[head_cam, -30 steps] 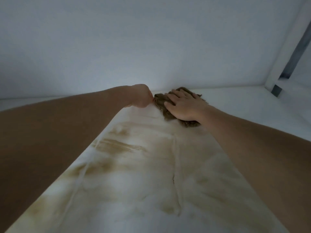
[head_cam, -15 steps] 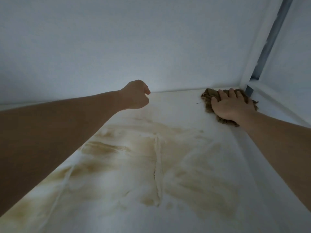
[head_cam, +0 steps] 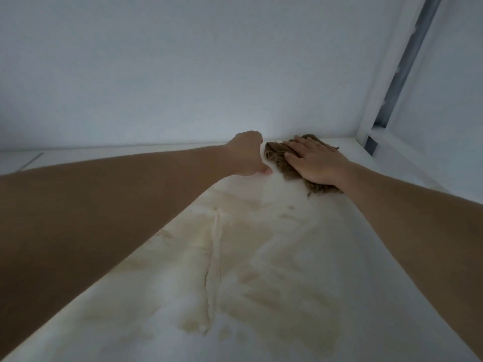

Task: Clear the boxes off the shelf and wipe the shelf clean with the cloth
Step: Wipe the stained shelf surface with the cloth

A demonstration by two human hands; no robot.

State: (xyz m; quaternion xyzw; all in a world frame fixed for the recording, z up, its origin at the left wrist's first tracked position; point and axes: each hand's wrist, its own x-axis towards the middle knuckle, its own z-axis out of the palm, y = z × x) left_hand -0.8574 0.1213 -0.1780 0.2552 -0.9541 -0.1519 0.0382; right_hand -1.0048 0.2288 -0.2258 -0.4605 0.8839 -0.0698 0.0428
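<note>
Brown cloth point(head_cam: 281, 159) lies bunched at the shelf's point(head_cam: 261, 296) back edge, nearer the right corner. Right hand point(head_cam: 315, 163) presses flat on it, fingers straight. Left hand point(head_cam: 248, 154) rests just beside it, fingers curled, holding nothing. Tan stains point(head_cam: 248, 236) streak the shelf.

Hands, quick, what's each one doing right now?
Left hand: fingers curled, holding nothing visible, resting on the shelf.
Right hand: open, pressing flat on the cloth.
</note>
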